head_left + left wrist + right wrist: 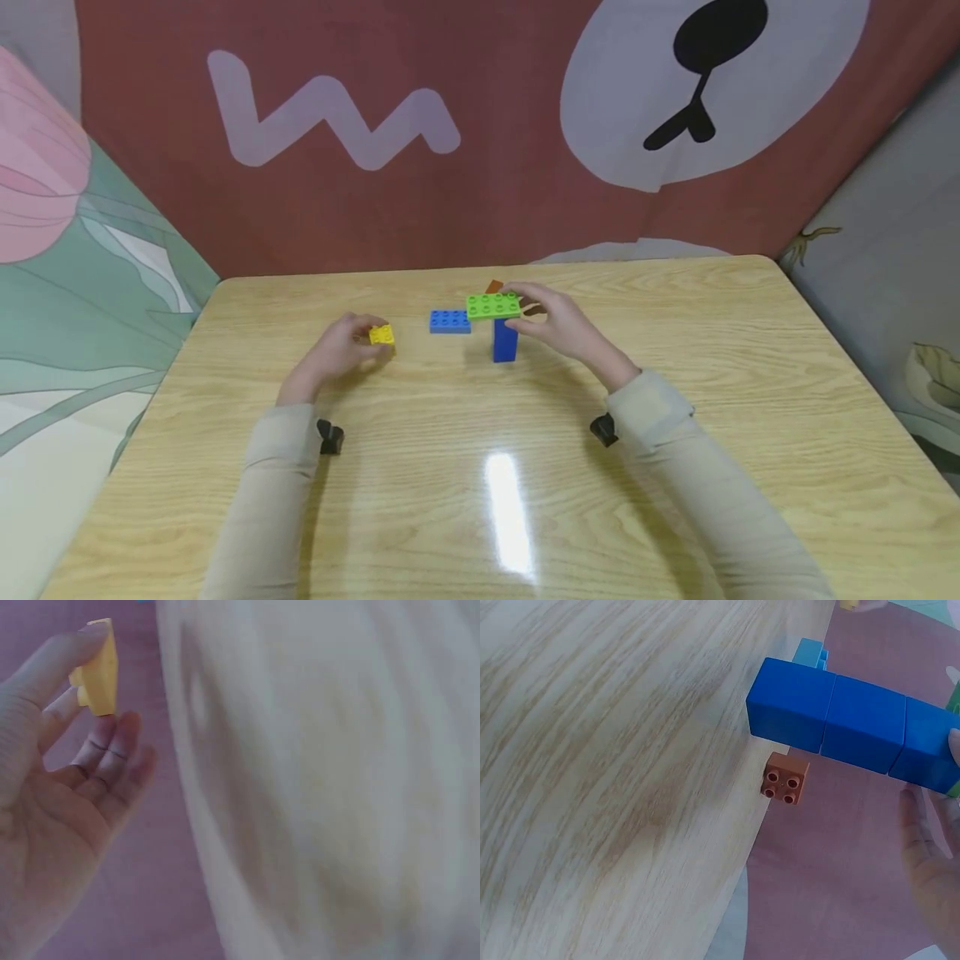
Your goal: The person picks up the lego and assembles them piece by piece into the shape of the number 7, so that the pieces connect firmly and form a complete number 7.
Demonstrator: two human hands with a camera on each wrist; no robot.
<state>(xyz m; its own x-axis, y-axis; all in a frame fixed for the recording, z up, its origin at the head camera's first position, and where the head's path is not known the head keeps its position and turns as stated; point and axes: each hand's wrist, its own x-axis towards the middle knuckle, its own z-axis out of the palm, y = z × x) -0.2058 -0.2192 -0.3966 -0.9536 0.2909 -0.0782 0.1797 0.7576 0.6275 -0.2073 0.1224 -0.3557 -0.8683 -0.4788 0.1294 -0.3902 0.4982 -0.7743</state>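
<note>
My left hand (333, 348) pinches a small yellow toy brick (381, 335) between thumb and fingers, low over the left part of the table. In the left wrist view, the yellow brick (101, 671) is tilted with its studs toward the palm. A bright green eight-stud brick (492, 307) lies across the top of a tower of blue blocks (825, 712). My right hand (562, 325) grips this green brick by its right end, thumb in front and fingers behind. The tower is three blocks tall, its top partly hidden by the green brick in the head view.
A lighter blue eight-stud brick (450, 322) lies left of the tower. Behind the tower sits an orange-brown four-stud brick (784, 780). The wooden table (420, 467) ends at a red printed cloth (480, 208) at the back. Small black devices hang at both wrists.
</note>
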